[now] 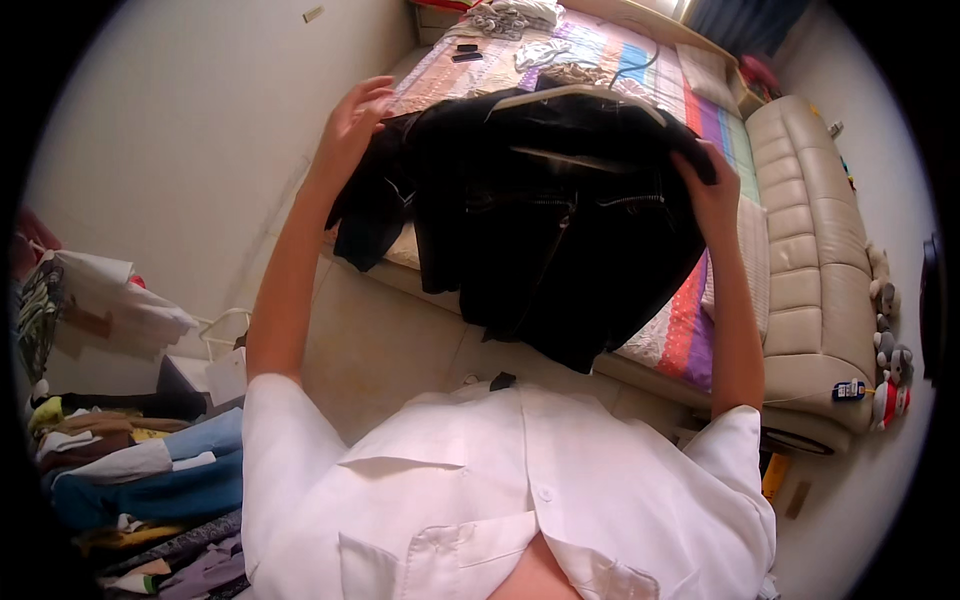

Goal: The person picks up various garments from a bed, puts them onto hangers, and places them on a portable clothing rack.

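Observation:
A black zippered jacket (525,247) hangs in front of me over the edge of the bed, its zips facing me. A pale clothes hanger (577,90) shows at its collar, with a lower bar further down. My right hand (712,176) grips the jacket's shoulder on the right, thumb and fingers around the cloth. At the opposite shoulder, my left hand (360,116) has its fingers raised and spread beside the dark fabric; whether it touches the cloth is unclear. A dark blue piece of cloth (367,240) hangs at the jacket's lower left.
A bed with a striped sheet (682,330) lies beyond, carrying crumpled clothes (540,54), a phone (466,57) and a pillow (705,71). Its beige padded headboard (802,247) runs along the right. Many garments (150,480) hang at lower left, near a white bag (127,292).

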Tool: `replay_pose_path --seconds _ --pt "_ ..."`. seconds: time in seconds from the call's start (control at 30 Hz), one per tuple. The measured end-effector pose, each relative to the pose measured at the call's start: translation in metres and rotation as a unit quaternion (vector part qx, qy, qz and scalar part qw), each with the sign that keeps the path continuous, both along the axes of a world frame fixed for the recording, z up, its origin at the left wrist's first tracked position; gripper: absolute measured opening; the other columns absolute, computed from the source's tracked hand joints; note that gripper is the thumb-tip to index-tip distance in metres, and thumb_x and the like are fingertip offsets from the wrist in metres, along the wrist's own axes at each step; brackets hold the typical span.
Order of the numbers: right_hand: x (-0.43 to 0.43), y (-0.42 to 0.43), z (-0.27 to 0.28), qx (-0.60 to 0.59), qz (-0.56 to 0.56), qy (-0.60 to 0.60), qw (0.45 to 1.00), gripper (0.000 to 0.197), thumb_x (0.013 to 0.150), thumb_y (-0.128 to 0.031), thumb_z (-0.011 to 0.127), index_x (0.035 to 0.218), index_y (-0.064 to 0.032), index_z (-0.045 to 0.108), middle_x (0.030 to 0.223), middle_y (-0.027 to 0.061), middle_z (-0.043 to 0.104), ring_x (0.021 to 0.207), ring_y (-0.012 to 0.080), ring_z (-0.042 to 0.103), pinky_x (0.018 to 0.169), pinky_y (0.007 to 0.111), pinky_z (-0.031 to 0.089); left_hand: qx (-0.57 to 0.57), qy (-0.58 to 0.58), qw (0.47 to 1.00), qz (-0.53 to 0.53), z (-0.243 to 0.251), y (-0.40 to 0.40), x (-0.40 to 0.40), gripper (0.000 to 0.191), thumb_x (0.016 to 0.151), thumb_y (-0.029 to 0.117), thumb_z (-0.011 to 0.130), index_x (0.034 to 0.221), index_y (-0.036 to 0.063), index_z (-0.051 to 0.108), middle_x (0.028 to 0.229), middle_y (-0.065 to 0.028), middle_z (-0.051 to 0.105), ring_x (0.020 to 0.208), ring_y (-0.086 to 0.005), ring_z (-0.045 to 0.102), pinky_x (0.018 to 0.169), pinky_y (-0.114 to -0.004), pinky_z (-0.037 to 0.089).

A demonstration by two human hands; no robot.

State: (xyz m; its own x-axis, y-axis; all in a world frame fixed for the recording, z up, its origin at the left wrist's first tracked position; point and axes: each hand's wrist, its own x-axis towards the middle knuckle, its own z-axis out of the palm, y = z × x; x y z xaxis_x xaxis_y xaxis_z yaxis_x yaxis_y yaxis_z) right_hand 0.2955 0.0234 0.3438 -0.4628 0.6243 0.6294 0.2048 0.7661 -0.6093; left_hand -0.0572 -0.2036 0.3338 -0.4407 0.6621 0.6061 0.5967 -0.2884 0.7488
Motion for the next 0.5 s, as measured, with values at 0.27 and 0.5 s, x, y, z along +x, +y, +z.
replay_pose_path --seconds 0.27,0.5 --pt "0.0 -0.013 -0.001 0.005 0.026 -0.012 1.0 0.024 0.077 -0.016 0.07 0.096 -0.0029 0.062 0.078 0.0079 0.065 0.069 0.0102 0.059 0.065 0.025 0.046 -0.35 -0.092 0.906 -0.218 0.006 0.046 0.01 0.032 0.085 0.02 0.056 0.113 0.006 0.057 0.095 -0.0012 0.057 0.084 -0.0054 0.053 0.078 -0.017 0.042" --pt "0.004 -0.021 -0.004 0.015 0.056 -0.003 0.998 0.025 0.076 -0.013 0.071 0.096 -0.0022 0.063 0.077 0.0067 0.064 0.069 0.0097 0.058 0.066 0.024 0.046 -0.403 -0.014 0.9 -0.168 -0.021 0.082 -0.016 0.043 0.077 0.005 0.055 0.12 0.0014 0.051 0.107 -0.0093 0.058 0.097 -0.0141 0.055 0.084 -0.024 0.045"
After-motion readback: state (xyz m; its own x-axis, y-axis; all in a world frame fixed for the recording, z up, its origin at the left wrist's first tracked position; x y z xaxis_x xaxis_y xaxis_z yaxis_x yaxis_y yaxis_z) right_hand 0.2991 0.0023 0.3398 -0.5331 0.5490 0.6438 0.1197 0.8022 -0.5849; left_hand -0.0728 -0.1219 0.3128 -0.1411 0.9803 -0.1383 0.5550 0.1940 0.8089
